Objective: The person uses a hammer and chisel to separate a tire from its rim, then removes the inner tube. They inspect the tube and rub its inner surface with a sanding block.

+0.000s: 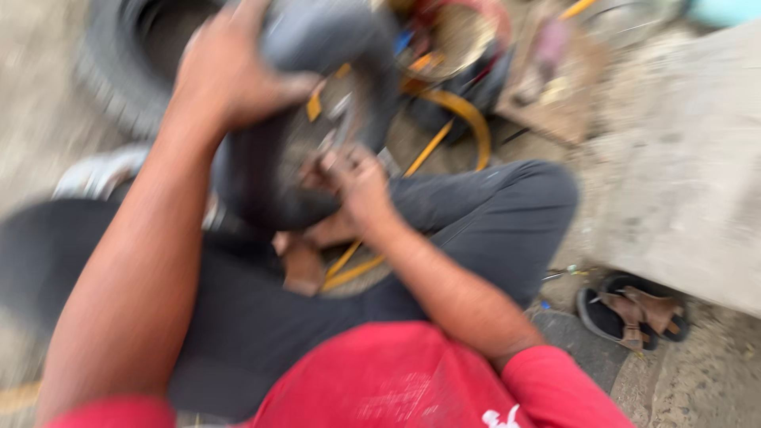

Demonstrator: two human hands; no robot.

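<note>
Both hands on tyre (317, 119) — seemingly gripping.

A brown strapped sandal (632, 311) with a dark sole lies on the ground at lower right, just below the edge of a grey concrete slab (690, 166) that fills the right side. A large black treaded tyre (119, 75) lies at upper left. Beyond the knees a curved yellow band (464, 119) rests amid blurred clutter. A white shoe (99, 173) shows at left.
</note>
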